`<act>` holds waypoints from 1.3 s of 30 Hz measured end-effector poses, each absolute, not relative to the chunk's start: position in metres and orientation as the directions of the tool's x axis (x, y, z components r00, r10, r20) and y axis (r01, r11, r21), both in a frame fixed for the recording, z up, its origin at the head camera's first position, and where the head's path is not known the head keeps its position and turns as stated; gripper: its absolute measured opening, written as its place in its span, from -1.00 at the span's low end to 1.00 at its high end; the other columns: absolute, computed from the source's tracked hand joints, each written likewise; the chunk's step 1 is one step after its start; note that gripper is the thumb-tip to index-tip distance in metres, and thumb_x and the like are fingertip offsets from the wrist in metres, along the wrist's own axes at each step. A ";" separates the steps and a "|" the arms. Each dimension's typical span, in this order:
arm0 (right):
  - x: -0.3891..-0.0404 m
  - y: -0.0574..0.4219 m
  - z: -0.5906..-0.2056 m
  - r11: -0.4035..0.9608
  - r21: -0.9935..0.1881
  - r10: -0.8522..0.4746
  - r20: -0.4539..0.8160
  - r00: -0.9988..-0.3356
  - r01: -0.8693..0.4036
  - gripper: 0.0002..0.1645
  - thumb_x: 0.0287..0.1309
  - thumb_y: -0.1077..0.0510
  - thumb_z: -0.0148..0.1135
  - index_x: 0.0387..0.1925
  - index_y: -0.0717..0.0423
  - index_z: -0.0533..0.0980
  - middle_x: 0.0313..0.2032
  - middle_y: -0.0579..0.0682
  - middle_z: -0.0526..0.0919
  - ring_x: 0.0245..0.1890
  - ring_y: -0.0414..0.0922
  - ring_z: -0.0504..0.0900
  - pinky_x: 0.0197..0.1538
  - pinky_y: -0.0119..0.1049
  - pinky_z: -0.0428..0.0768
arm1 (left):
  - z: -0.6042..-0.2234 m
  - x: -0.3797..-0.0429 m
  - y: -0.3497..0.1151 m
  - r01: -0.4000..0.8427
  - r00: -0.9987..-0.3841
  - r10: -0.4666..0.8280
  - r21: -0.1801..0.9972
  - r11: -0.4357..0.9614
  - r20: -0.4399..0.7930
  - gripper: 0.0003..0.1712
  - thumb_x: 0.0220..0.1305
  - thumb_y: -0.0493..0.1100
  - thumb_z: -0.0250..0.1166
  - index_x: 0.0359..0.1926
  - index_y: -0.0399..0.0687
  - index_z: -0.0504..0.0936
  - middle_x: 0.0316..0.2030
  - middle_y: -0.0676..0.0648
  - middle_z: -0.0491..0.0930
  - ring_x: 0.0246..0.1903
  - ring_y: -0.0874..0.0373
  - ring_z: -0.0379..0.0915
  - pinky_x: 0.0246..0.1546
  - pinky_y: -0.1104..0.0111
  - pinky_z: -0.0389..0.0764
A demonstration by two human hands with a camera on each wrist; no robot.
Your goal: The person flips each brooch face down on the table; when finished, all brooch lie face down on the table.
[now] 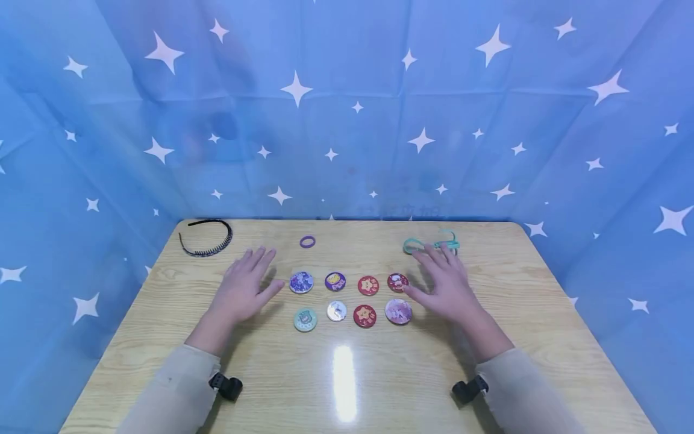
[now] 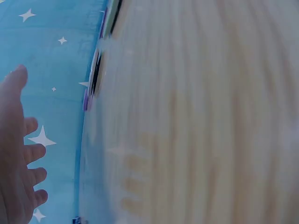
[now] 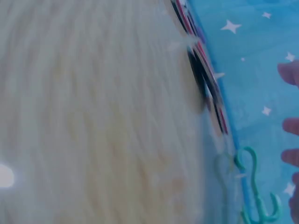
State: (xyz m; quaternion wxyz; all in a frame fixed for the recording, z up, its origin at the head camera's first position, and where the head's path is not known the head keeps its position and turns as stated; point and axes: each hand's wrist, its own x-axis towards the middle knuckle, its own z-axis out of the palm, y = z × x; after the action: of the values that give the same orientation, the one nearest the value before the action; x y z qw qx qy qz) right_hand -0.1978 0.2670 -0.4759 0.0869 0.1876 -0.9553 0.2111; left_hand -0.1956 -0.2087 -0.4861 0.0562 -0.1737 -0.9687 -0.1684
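Eight round badges lie flat on the table [image 1: 336,377], midway between its left and right edges and nearer the back edge than the front, in two rows of four. From the left edge's side, the row nearer the back edge has a violet badge [image 1: 300,282], a purple badge [image 1: 335,281] with a yellow figure, a red star badge [image 1: 368,285] and a dark red badge [image 1: 398,283]; the row nearer the front edge has a mint badge [image 1: 305,320], a white badge [image 1: 337,311], a second red star badge [image 1: 365,316] and a pink badge [image 1: 398,311]. The hands are well apart, one on either side of the rows, fingers extended, thumbs turned inward, grasping nothing. The left hand [image 1: 246,286] has its thumb near the violet badge; the right hand [image 1: 447,277] has its thumb by the dark red badge, and whether they touch cannot be told. Both wrist views show the hands raised above the tabletop. A teal hook [image 1: 451,244] lies near the back edge, partly behind the right fingers in the head view. A purple ring [image 1: 307,246] lies near the back edge too, and a black headband [image 1: 217,248] at the back left corner. Beyond hangs a blue curtain [image 1: 347,163] with white stars.
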 end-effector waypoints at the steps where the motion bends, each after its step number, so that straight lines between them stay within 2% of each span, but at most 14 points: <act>1: -0.197 0.265 -0.480 0.837 -0.373 -0.323 0.255 -0.911 -0.401 0.03 0.28 -0.35 0.39 0.61 -0.03 0.30 0.60 0.26 0.20 0.61 0.44 -0.10 0.48 0.54 -0.18 | -0.489 -0.195 -0.207 0.353 -0.934 0.314 0.317 0.881 0.168 -0.08 0.58 0.33 0.09 0.68 -0.10 0.16 0.62 -0.33 0.11 0.59 -0.41 -0.05 0.51 -0.30 0.04; 5: -0.194 0.256 -0.491 0.818 -0.385 -0.336 0.284 -0.898 -0.428 -0.04 0.31 -0.33 0.36 0.55 0.05 0.37 0.54 0.28 0.32 0.58 0.43 0.01 0.45 0.55 -0.04 | -0.499 -0.193 -0.203 0.353 -0.935 0.313 0.342 0.871 0.169 -0.11 0.58 0.32 0.10 0.66 -0.13 0.21 0.60 -0.35 0.15 0.56 -0.44 0.01 0.49 -0.30 0.09; 9: -0.194 0.245 -0.498 0.802 -0.403 -0.334 0.308 -0.891 -0.440 -0.10 0.27 -0.28 0.40 0.48 0.09 0.46 0.49 0.29 0.39 0.56 0.42 0.08 0.45 0.53 -0.02 | -0.506 -0.192 -0.200 0.361 -0.931 0.314 0.354 0.863 0.183 -0.16 0.57 0.27 0.14 0.62 -0.13 0.30 0.58 -0.35 0.20 0.55 -0.45 0.04 0.49 -0.30 0.10; 13: -0.195 0.228 -0.504 0.808 -0.368 -0.366 0.296 -0.882 -0.459 -0.11 0.19 -0.32 0.41 0.40 0.08 0.53 0.48 0.25 0.42 0.57 0.38 0.11 0.51 0.44 0.00 | -0.512 -0.191 -0.196 0.365 -0.930 0.321 0.344 0.865 0.179 -0.18 0.56 0.27 0.16 0.59 -0.13 0.34 0.58 -0.33 0.21 0.57 -0.44 -0.01 0.51 -0.29 0.05; 21: -0.200 0.195 -0.513 0.800 -0.315 -0.428 0.296 -0.854 -0.510 -0.17 0.21 -0.36 0.33 0.34 0.05 0.59 0.42 0.20 0.51 0.56 0.31 0.19 0.53 0.35 0.09 | -0.522 -0.187 -0.185 0.354 -0.935 0.316 0.365 0.861 0.160 0.10 0.34 0.54 0.22 0.58 -0.15 0.36 0.58 -0.32 0.23 0.58 -0.41 -0.02 0.54 -0.23 0.04; 25: -0.204 0.182 -0.512 0.800 -0.284 -0.446 0.309 -0.840 -0.528 -0.18 0.21 -0.37 0.32 0.32 0.04 0.61 0.40 0.19 0.53 0.54 0.30 0.24 0.51 0.34 0.14 | -0.524 -0.189 -0.177 0.332 -0.943 0.293 0.392 0.858 0.157 0.14 0.31 0.57 0.23 0.59 -0.16 0.34 0.58 -0.32 0.23 0.59 -0.39 -0.04 0.55 -0.22 0.01; 33: -0.208 0.152 -0.509 0.790 -0.258 -0.493 0.270 -0.827 -0.556 -0.18 0.27 -0.41 0.25 0.34 0.01 0.59 0.42 0.17 0.52 0.50 0.27 0.33 0.51 0.28 0.21 | -0.525 -0.192 -0.164 0.280 -0.960 0.249 0.456 0.845 0.130 0.09 0.32 0.54 0.23 0.58 -0.12 0.38 0.61 -0.27 0.18 0.61 -0.36 -0.12 0.54 -0.29 -0.14; 36: -0.210 0.139 -0.509 0.788 -0.245 -0.505 0.265 -0.821 -0.564 -0.20 0.32 -0.43 0.19 0.35 -0.02 0.59 0.43 0.14 0.51 0.50 0.25 0.33 0.52 0.26 0.20 | -0.527 -0.192 -0.162 0.273 -0.962 0.235 0.461 0.844 0.138 0.00 0.37 0.45 0.24 0.56 -0.12 0.40 0.60 -0.27 0.19 0.61 -0.36 -0.10 0.53 -0.29 -0.14; 39: -0.211 0.125 -0.510 0.793 -0.242 -0.499 0.268 -0.824 -0.559 -0.30 0.42 -0.39 0.13 0.32 -0.05 0.61 0.43 0.12 0.52 0.51 0.23 0.32 0.53 0.25 0.20 | -0.528 -0.192 -0.162 0.271 -0.962 0.224 0.458 0.847 0.155 -0.11 0.44 0.34 0.23 0.55 -0.12 0.42 0.59 -0.28 0.22 0.60 -0.36 -0.07 0.53 -0.28 -0.12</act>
State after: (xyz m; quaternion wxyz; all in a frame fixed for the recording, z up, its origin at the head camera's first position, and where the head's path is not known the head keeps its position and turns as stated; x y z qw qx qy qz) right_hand -0.2112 0.1250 -0.5102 0.0954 0.2809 -0.9420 0.1571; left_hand -0.1924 -0.1625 -0.5277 0.0477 -0.1288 -0.9597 -0.2452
